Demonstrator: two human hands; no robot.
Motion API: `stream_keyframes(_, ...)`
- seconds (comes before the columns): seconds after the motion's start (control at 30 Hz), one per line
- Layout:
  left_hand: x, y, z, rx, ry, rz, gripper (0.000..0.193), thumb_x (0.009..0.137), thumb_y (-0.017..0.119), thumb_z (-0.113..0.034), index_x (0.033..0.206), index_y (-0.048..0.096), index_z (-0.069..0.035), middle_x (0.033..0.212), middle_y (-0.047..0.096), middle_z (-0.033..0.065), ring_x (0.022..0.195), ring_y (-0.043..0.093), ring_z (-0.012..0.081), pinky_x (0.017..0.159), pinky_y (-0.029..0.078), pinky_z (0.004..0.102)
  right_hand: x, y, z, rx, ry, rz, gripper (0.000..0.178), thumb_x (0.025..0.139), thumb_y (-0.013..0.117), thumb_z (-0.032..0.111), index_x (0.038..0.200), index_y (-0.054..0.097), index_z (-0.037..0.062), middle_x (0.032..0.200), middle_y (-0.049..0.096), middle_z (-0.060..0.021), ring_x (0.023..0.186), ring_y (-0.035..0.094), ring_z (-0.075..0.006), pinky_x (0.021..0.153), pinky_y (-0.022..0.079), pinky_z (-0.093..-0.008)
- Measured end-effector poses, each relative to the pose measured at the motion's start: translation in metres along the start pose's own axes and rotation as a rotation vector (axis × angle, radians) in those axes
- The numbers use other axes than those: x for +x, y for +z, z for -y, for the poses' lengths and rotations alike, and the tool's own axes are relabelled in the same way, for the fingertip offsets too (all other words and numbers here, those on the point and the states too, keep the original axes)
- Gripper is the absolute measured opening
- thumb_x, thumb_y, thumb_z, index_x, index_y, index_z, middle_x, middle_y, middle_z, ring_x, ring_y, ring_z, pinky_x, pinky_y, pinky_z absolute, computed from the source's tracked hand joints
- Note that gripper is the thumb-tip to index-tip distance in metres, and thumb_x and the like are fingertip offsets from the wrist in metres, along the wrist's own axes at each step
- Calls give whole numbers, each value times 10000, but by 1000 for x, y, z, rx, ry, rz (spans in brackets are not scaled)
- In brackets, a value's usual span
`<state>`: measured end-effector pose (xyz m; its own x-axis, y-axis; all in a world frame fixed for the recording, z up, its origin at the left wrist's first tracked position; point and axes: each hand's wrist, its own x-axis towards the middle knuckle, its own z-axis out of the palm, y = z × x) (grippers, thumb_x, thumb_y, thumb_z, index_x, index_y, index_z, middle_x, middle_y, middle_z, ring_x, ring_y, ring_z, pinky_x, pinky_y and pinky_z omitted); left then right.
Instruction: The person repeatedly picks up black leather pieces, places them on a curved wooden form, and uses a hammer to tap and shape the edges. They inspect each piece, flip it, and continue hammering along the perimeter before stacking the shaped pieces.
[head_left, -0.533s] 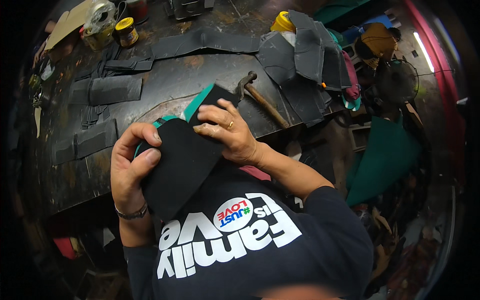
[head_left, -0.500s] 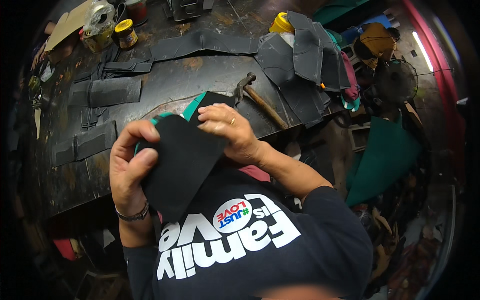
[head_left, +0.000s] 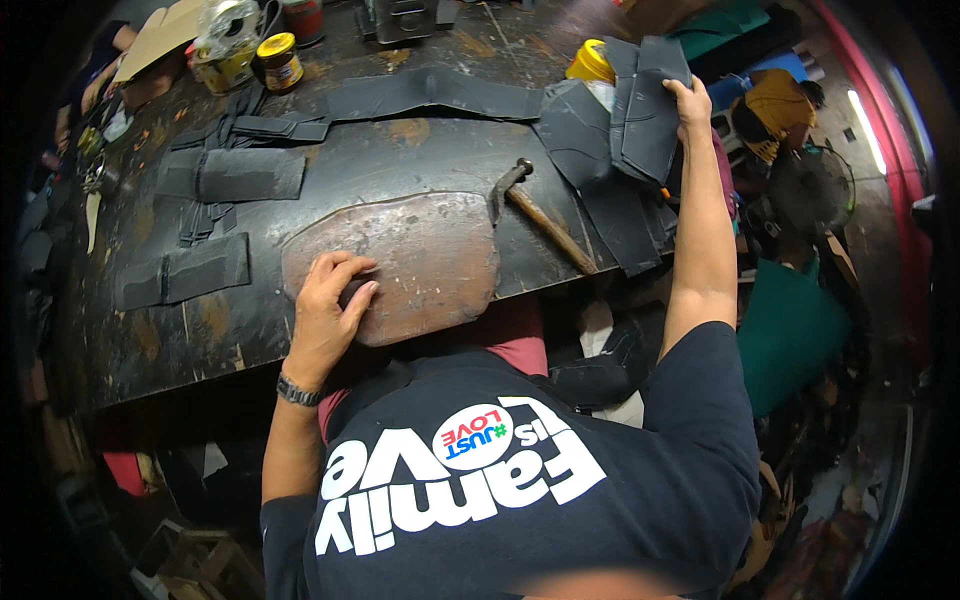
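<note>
Resting over a worn brown board (head_left: 430,260) at the table's front edge, my left hand (head_left: 328,300) has its fingers curled round a small dark object (head_left: 352,291). Most of that object is hidden, so its kind cannot be made out. My right arm reaches far right, where my right hand (head_left: 692,108) grips the edge of a black sheet piece (head_left: 652,120) on top of a pile. More black cut pieces (head_left: 580,135) spread out under it. Beside the board's right edge lies a hammer (head_left: 550,230) with a wooden handle.
Black strips (head_left: 250,174) lie in stacks on the left of the dark table (head_left: 220,330). A long black piece (head_left: 430,92) stretches across the middle. Behind stand a yellow-lidded jar (head_left: 280,65) and a yellow tub (head_left: 590,62). Green sheet material (head_left: 795,335) hangs at the right.
Both hands held a black piece with a green side over the board. My right hand has moved out to the pile, and my left hand is lower, on the now uncovered board.
</note>
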<state>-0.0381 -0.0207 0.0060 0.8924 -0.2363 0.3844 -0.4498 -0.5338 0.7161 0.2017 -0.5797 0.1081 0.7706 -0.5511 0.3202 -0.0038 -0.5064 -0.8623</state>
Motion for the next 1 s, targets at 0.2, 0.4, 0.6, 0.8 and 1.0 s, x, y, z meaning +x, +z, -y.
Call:
stream_keyframes(0.2,-6,12,10,106,58,-110,149,848,737,-54,997,732,-52,1019,663,106,960,632,302,845,519,387,-44,27,10,-769,-382,-385,926,749,792,270,1547,342,135,1308,591,-269,1277,538,-436,1100,414,-474)
stream_keyframes(0.4,-6,11,12,97,72,-111,127,841,759,-68,964,739,-48,1006,681,124,956,651,307,842,524,387,-190,132,80,-104,-639,466,787,822,788,91,1522,428,100,1183,657,-157,1087,656,-281,967,516,-403)
stream_keyframes(0.6,-24,-18,28,-174,6,-282,130,880,739,-31,1009,736,-17,984,700,100,914,680,214,813,535,308,-344,235,128,111,-663,1047,740,854,768,114,1515,435,113,1137,678,-179,1049,667,-308,934,531,-400)
stream_keyframes(0.8,-65,-51,55,-255,-254,-600,128,924,721,-31,1050,733,-14,963,697,47,850,653,118,762,529,265,-427,317,174,35,-999,1111,731,887,747,245,1531,411,163,1191,659,-237,1094,601,-412,922,502,-477)
stream_keyframes(1.0,-102,-68,62,-636,-530,-581,197,988,677,-75,1157,689,24,1135,685,61,963,675,113,829,542,238,-453,357,181,-12,-1270,989,320,832,663,90,1145,717,132,988,666,-82,953,605,-311,803,524,-431)
